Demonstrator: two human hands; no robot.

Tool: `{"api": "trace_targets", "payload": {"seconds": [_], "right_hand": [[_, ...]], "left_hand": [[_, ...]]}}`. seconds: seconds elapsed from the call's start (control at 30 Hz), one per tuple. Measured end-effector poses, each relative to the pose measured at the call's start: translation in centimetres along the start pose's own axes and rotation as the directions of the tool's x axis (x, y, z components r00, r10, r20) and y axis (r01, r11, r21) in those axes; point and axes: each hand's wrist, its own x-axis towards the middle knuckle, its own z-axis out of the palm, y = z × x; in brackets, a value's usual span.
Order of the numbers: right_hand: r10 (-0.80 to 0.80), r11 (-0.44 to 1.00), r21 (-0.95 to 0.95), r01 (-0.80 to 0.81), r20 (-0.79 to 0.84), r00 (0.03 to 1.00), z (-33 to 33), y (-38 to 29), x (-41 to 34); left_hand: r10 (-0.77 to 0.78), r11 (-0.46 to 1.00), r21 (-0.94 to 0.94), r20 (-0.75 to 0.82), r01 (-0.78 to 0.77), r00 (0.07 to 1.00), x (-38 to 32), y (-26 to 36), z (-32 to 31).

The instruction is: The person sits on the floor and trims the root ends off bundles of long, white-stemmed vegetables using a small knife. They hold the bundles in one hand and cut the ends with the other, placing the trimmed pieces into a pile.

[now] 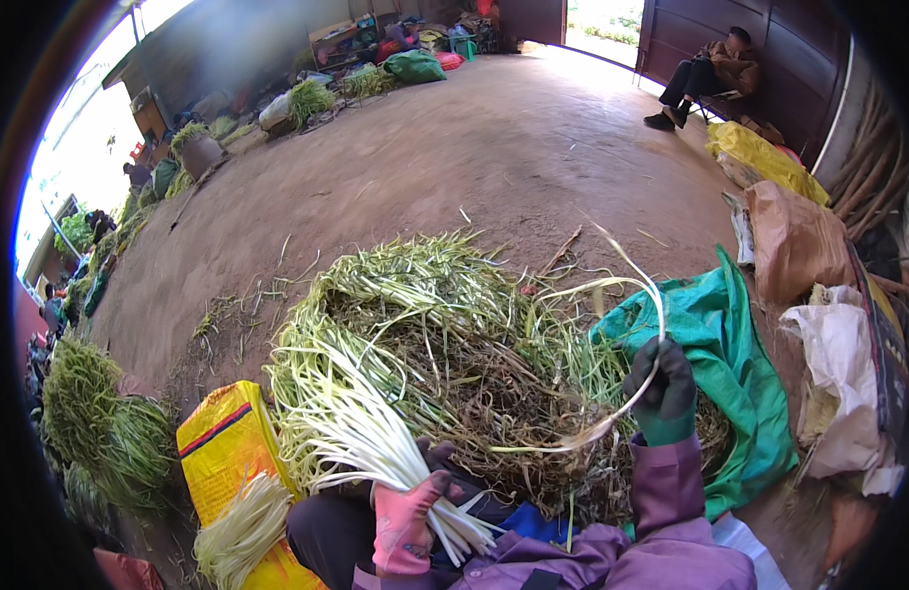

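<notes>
My left hand (406, 520), in a pink glove, is closed around a bundle of long white-stemmed green shoots (381, 446), their pale cut ends pointing toward my lap. A dark and green glove covers my right hand (659, 391), which grips a single long pale shoot (657, 317). That shoot curves above and below the fist, with brownish dry matter on its lower part. Between my hands lies a heap of brown roots and dry plant waste (499, 391). Beyond it, more green shoots (425, 280) are piled.
At left, a yellow printed sack (229, 442) lies under a bundle of pale stems (248, 523). A green woven sack (720, 346) spreads at right. Brown and white sacks (797, 236) line the right side. A person (713, 74) sits by the dark metal door (764, 66).
</notes>
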Motion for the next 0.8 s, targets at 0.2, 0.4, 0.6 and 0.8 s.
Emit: {"api": "trace_targets", "payload": {"seconds": [0.2,0.4,0.6,0.8], "right_hand": [[0.120,0.951,-0.303,-0.057,0.194,0.974,3.8,3.3,-3.0],[0.222,0.480,-0.787,0.386,0.535,0.815,9.1,7.7,-7.2],[0.470,0.461,-0.814,0.353,0.561,0.682,6.0,8.4,-8.1],[0.452,0.418,-0.844,0.337,0.514,0.729,2.3,8.5,-8.6]], "left_hand": [[0.075,0.996,-0.038,-0.013,-0.076,0.997,0.1,0.5,0.2],[0.050,0.999,-0.022,0.046,-0.049,0.998,-0.4,-0.5,1.1],[0.048,0.998,-0.036,-0.045,-0.050,0.998,-0.3,-1.0,0.6],[0.090,0.996,0.017,-0.019,-0.090,0.996,-0.2,0.6,-0.2]]}}
